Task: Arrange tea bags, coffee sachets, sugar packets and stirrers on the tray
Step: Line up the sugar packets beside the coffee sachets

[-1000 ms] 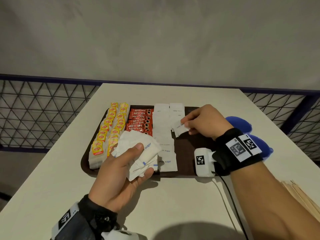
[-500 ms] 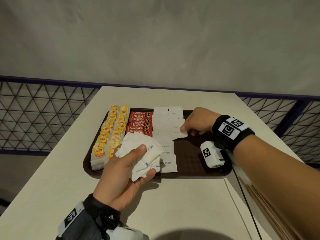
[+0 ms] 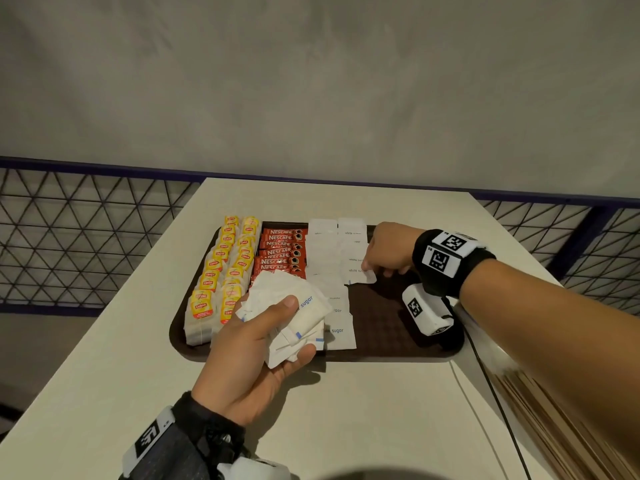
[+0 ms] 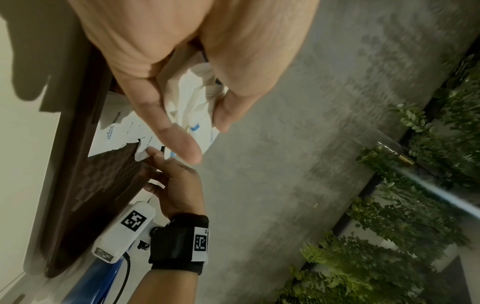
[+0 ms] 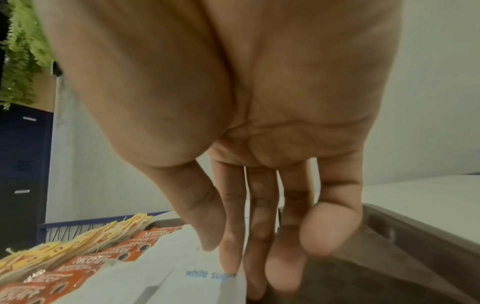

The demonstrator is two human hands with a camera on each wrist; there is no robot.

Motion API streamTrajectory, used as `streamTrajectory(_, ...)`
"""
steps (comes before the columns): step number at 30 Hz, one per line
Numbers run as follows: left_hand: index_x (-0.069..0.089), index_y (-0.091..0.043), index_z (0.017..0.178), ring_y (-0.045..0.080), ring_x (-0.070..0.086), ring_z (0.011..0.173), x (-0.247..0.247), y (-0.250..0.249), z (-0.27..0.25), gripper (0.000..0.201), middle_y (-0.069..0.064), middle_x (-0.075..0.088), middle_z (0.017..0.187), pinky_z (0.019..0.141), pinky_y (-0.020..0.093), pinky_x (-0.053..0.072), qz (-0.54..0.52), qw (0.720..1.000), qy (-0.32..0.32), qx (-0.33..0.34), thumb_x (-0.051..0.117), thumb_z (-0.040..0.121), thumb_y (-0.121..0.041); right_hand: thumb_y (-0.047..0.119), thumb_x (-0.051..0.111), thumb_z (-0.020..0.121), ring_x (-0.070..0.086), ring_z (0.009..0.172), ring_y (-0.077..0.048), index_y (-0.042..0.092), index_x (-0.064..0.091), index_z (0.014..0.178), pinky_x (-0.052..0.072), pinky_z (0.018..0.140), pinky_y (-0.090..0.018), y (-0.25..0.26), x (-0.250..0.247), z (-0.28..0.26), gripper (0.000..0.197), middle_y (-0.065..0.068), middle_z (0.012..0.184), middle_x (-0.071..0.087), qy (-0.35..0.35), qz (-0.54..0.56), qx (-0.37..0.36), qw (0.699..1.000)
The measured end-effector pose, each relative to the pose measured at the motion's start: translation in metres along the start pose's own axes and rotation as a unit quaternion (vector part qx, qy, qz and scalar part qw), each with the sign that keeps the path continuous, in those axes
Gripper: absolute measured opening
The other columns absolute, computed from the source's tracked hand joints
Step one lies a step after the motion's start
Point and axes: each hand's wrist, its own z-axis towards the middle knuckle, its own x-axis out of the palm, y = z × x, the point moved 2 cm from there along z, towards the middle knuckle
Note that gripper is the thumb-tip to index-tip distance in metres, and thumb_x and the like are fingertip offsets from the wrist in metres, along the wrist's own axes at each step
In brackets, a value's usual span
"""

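- Looking down from the head view, a brown tray (image 3: 381, 351) lies on a pale table (image 3: 346, 410), its near edge close to the person. Tea bags (image 3: 221, 271) fill two rows along the tray's left edge, red coffee sachets (image 3: 280, 251) lie just right of them, and white sugar packets (image 3: 329, 258) run in two columns past the middle. The left hand (image 3: 249, 355) curls thumb and fingers round a loose bundle of sugar packets (image 3: 294, 317) above the tray's near left part, hiding the nearest sachets. The right hand (image 3: 388, 251) reaches over the tray's far right part, fingertips on the end packet (image 3: 360, 275) of the right column. Wooden stirrers (image 3: 561, 424) lie off the tray at the table's right edge, partly behind the right forearm.
- From the left wrist view, the left hand (image 4: 182, 61) clasps the bundle (image 4: 192, 102); beyond it the right hand (image 4: 179, 185) touches a packet (image 4: 142, 154) on the tray (image 4: 85, 195).
- From the right wrist view, the right hand (image 5: 246, 123) points down with fingers (image 5: 231, 236) nearly straight and close together, tips on a packet (image 5: 202, 279) marked "white sugar"; coffee sachets (image 5: 85, 267) and tea bags (image 5: 64, 242) lie to its left, and the tray's rim (image 5: 415, 236) rises to the right.
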Motion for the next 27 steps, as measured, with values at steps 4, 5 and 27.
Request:
streamTrajectory(4,0.064,-0.017,0.135,0.026,0.079,0.085,-0.001,0.002,0.001,0.055,0.013,0.078,0.113,0.052,0.031,0.059,-0.004,1.000,0.004,-0.008,0.074,0.081,-0.015,0.027,0.073,0.090,0.074,0.091,-0.033,0.008,0.077,0.105,0.064,0.078,-0.040,0.001,0.001,-0.001,0.024,-0.009,0.099,0.073,-0.006,-0.048,-0.008,0.999)
streamTrajectory(5,0.063,-0.016,0.135,0.026,0.078,0.085,-0.001,0.002,0.001,0.055,0.013,0.077,0.114,0.052,0.031,0.059,-0.006,1.000,0.006,-0.010,0.073,0.081,-0.015,0.026,0.072,0.092,0.074,0.093,-0.034,0.008,0.076,0.108,0.066,0.079,-0.043,0.001,-0.002,-0.002,0.025,-0.010,0.104,0.074,-0.010,-0.042,-0.012,0.999)
streamTrajectory(27,0.065,-0.011,0.126,0.035,0.077,0.090,0.009,0.001,-0.006,0.039,0.017,0.077,0.111,0.060,0.041,0.064,-0.064,0.996,0.048,-0.035,0.062,0.087,-0.008,0.047,0.080,0.084,0.074,0.075,-0.014,0.029,0.072,0.107,0.064,0.071,-0.026,0.046,0.019,-0.134,0.030,0.002,0.091,0.074,-0.011,0.255,-0.224,0.941)
